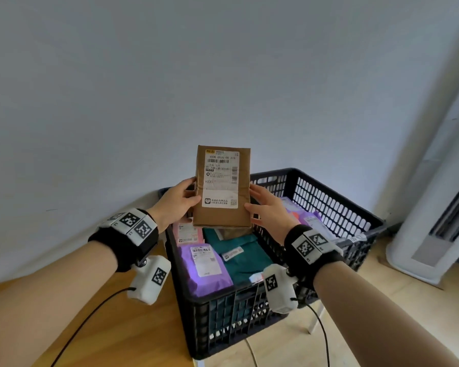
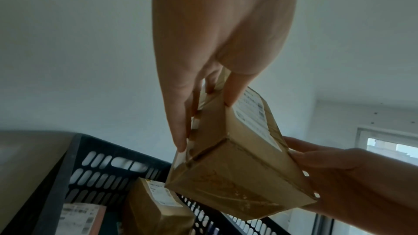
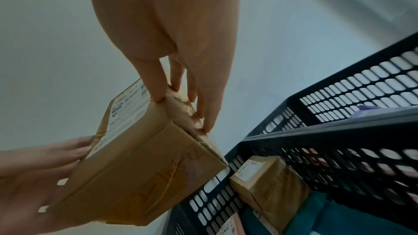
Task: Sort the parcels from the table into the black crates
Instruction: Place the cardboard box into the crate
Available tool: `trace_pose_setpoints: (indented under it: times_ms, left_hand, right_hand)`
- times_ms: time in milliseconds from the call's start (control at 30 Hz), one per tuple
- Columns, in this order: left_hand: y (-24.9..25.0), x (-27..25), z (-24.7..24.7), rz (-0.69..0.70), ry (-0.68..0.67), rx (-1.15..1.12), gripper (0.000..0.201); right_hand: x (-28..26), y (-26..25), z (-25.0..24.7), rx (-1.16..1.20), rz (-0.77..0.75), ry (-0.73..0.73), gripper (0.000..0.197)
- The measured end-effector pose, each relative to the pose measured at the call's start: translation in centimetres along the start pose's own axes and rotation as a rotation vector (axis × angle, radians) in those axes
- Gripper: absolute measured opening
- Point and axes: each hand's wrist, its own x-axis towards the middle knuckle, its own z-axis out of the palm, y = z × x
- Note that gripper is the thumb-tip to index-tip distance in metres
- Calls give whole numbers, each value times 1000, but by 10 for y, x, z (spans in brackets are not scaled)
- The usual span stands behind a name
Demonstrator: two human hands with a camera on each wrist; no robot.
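A brown cardboard parcel [image 1: 223, 186] with a white shipping label stands upright in the air above the black crate [image 1: 329, 192]. My left hand [image 1: 180, 200] grips its left edge, thumb on the labelled front and fingers behind. My right hand [image 1: 265, 207] grips the right edge the same way. In the left wrist view the parcel [image 2: 237, 176] hangs over the crate wall [image 2: 101, 167]. The right wrist view shows the parcel [image 3: 140, 176] beside the crate rim [image 3: 339, 131].
The crate holds a purple mailer [image 1: 204, 266], a teal mailer [image 1: 244, 258], a pink parcel [image 1: 187, 233] and another brown box [image 3: 269, 185]. A wooden table [image 1: 133, 327] lies to the left. A white standing unit [image 1: 435, 207] stands at the right. A wall is close behind.
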Motion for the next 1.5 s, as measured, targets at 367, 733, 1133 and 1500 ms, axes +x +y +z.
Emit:
trace_pose_setpoints:
  times_ms: [367,733,1133,1500]
  left_hand:
    - [-11,95,5,-232,122,62,47]
    - [-32,155,31,-520,220,177,42]
    - [-83,200,35,-714,229,239,47]
    - [-132,216,30,-769,188,297,57]
  right_hand:
    - [114,30,-5,-103,133,-165,55]
    - [199,84,-6,-147,262,-404,57]
    - [242,118,5,-473,230,-576,60]
    - [251,150,30,-767,264,-543,39]
